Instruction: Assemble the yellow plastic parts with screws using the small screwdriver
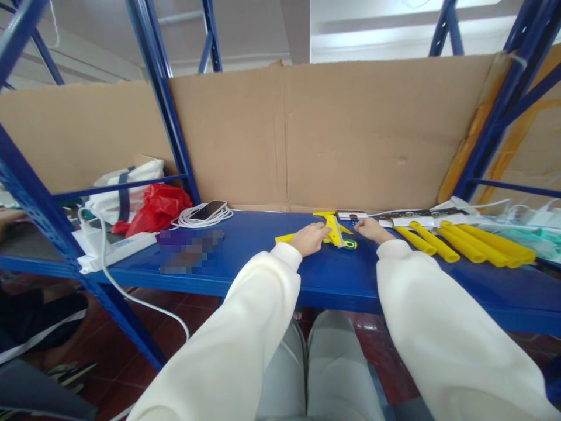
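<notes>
My left hand (308, 238) is closed on a yellow plastic scraper head (335, 231) with a pale strip along one side, held just above the blue shelf. A yellow tube (284, 238) sticks out to the left beneath this hand. Partly under the scraper head lies a green-and-yellow screwdriver handle (350, 244). To the right, my right hand (371, 228) has its fingertips pinched together close to the shelf surface. What sits between them is too small to make out. A black-and-white strip of packaging (350, 215) lies just behind the fingers.
Several yellow tubes (460, 241) lie on the right of the blue shelf (258, 266). Leftward are a phone (209, 210) on coiled white cable (193, 221), a red bag (160, 204) and a power strip (127, 248). A cardboard panel (350, 134) closes the back.
</notes>
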{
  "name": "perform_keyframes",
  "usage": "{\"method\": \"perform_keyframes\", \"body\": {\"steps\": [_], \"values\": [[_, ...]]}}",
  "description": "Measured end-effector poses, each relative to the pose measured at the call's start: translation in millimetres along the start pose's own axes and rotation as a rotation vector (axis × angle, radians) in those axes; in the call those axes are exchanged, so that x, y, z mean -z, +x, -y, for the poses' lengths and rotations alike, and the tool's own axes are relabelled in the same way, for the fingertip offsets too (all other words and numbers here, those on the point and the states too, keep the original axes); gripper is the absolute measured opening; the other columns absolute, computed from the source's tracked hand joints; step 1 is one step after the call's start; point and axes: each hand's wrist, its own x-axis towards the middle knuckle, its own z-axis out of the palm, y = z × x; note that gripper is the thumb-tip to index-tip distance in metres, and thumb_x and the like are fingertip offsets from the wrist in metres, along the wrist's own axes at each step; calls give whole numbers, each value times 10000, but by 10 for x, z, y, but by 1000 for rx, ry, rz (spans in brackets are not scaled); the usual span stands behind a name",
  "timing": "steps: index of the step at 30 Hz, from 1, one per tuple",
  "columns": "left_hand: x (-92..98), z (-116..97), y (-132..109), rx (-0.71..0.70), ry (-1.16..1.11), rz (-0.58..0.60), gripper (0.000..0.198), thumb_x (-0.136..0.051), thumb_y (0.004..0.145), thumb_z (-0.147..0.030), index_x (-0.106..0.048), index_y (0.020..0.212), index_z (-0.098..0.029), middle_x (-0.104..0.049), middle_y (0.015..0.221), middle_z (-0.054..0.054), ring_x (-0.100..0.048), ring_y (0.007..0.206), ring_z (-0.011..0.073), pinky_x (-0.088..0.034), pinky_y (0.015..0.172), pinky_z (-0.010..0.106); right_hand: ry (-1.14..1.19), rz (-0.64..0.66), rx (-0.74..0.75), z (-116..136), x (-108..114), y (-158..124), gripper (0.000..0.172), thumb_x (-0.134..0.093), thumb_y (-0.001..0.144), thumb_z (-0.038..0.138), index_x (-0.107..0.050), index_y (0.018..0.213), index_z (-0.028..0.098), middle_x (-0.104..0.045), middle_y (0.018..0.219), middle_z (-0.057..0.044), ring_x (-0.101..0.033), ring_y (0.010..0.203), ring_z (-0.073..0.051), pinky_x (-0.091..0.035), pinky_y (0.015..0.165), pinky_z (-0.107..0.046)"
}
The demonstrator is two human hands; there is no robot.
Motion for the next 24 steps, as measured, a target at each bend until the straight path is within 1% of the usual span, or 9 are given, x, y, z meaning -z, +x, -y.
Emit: {"method": "perform_keyframes", "body": {"steps": [2,5,7,9,13,16,21,24], "values": [[4,-5,-1,-3,0,5,349,-440,939,-109,-653,1214,-138,-660,1125,149,-654,1049,248,-520,932,364,150,-2,2,69,17,-21,172,-584,734,112,-617,580,183,-693,694,-72,-680,828,-225,-523,816,-324],[0,1,0,-15,3,4,349,-445,937,-110,-655,1214,-144,-663,1121,141,-654,1046,241,-523,928,357,393,-26,83,192,37,-80,132,-594,747,163,-592,618,191,-647,651,-35,-634,726,-184,-522,752,-311],[-9,13,4,-26,8,-2,348,-448,933,-104,-659,1207,-148,-667,1112,131,-656,1038,228,-523,930,341,516,3,128,262,29,-127,108,-614,750,205,-572,651,197,-623,643,-13,-598,665,-156,-519,696,-297],[-23,27,9,-25,7,-10,349,-447,933,-101,-660,1204,-149,-671,1096,125,-662,1023,219,-526,923,331,597,57,162,317,3,-170,126,-632,758,242,-547,673,204,-610,643,1,-572,622,-139,-514,654,-287],[-58,59,22,-30,-16,-44,343,-456,932,-105,-663,1201,-151,-673,1064,119,-668,1004,212,-532,912,326,623,149,196,395,-72,-215,165,-657,761,234,-519,674,214,-564,589,28,-546,567,-128,-507,619,-283],[-77,76,28,-50,-35,-68,333,-470,930,-110,-666,1195,-155,-675,1064,116,-669,998,206,-533,909,319,642,174,217,422,-120,-216,186,-665,755,222,-503,663,219,-527,547,44,-517,522,-120,-487,572,-273],[-90,87,33,-54,-62,-78,322,-478,934,-120,-667,1193,-148,-680,1081,121,-670,1008,213,-535,917,337,698,148,243,423,-168,-202,205,-678,730,248,-491,651,222,-511,541,50,-484,498,-109,-480,540,-272],[-92,88,32,-65,-78,-93,315,-483,933,-122,-670,1185,-151,-683,1084,117,-670,1011,207,-536,915,329,705,94,245,419,-191,-194,181,-657,713,239,-493,639,222,-506,550,47,-468,498,-108,-465,531,-270]]}}
